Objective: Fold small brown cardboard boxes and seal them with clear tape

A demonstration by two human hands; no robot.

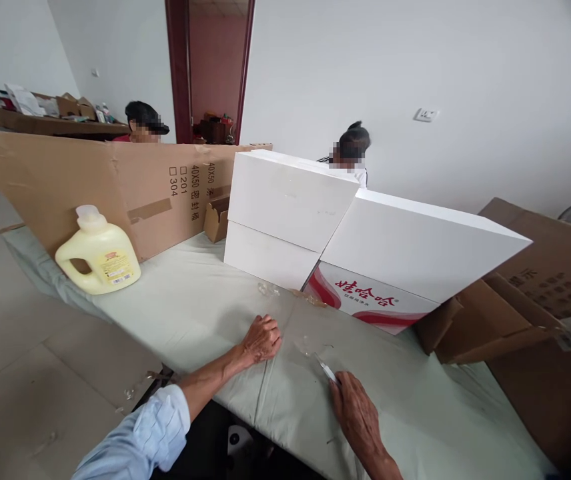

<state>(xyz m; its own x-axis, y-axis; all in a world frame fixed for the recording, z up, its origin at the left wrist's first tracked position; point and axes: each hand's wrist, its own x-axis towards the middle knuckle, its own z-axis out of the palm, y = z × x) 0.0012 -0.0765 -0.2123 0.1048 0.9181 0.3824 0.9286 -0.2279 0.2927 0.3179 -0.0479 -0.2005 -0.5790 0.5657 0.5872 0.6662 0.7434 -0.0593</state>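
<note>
My left hand (263, 339) rests on the green tablecloth (180, 327) with its fingers curled closed. Whatever it may hold is hidden. To its right, my right hand (358, 408) is wrapped around a slim utility knife (327, 369), whose pale tip points away to the upper left, close over the cloth. A scrap of clear plastic (306, 345) lies by the knife's tip. Farther back, more crumpled clear scraps (268, 289) sit before the white boxes. The red-and-white printed carton (365, 297) stands beyond both hands.
A yellow jug (103, 257) stands at the left before a large cardboard sheet (165, 193). Tall white panels (288, 200) rise across the middle. Open brown cartons (490, 317) crowd the right side. Two people (350, 150) are partly visible behind. The table's near edge runs below my forearms.
</note>
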